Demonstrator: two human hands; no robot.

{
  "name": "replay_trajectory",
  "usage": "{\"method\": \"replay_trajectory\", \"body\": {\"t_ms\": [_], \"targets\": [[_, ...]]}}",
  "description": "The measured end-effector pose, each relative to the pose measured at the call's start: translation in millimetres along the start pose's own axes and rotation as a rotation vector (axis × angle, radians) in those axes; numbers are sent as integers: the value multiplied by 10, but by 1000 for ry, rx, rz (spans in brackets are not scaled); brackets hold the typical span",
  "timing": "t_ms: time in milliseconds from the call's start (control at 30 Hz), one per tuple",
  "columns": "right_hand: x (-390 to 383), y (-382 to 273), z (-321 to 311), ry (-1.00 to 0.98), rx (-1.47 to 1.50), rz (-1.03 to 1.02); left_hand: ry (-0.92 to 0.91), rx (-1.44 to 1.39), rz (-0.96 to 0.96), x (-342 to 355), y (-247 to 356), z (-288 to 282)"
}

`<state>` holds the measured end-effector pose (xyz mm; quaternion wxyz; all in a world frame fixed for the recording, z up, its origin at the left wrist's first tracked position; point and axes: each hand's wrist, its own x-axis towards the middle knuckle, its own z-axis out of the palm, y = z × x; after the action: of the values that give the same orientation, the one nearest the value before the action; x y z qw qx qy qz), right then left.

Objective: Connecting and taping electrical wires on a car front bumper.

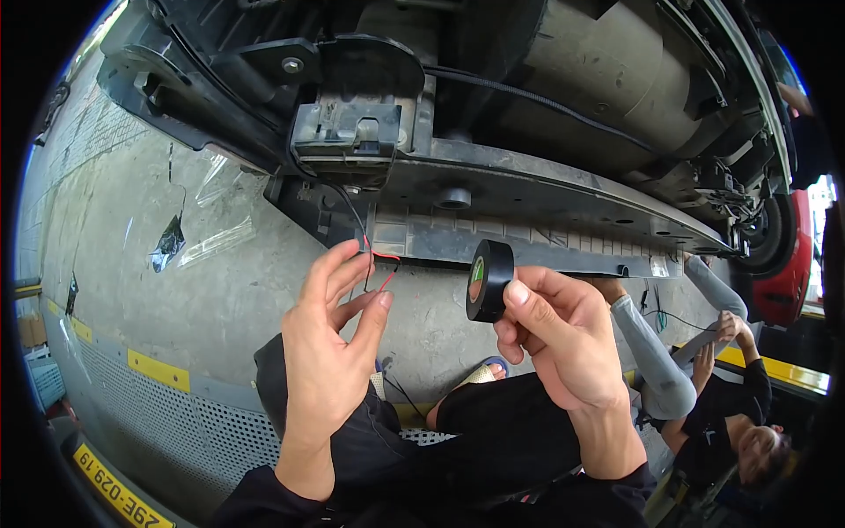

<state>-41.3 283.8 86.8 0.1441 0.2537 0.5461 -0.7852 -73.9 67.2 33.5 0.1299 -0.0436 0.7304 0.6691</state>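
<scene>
My right hand [568,339] grips a roll of black electrical tape [498,280] between thumb and fingers, its core facing left. To its left, my left hand [333,352] is raised below the vehicle's edge, with thumb and index fingertips brought together at a thin red wire [387,280]. The other fingers of that hand are spread upward. A black cable [349,201] comes down from a bracket [346,132] on the vehicle's underbody and runs to the same fingertips. A short dark section shows on the red wire where it bends.
The long sill panel [519,198] of the vehicle crosses above my hands. At right, a person [726,387] in a dark top sits or lies low, reaching toward the sill. Clear plastic scraps [216,239] lie on the concrete floor. A perforated metal panel [202,431] is at lower left.
</scene>
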Motion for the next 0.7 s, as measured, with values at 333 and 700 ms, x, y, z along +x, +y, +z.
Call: {"method": "replay_trajectory", "body": {"t_ms": [333,700], "targets": [[-84,50,137,29,111,163,-357,150,346,-3,168,29],[-23,-101,78,82,-1054,-743,-444,50,150,12,116,38]]}}
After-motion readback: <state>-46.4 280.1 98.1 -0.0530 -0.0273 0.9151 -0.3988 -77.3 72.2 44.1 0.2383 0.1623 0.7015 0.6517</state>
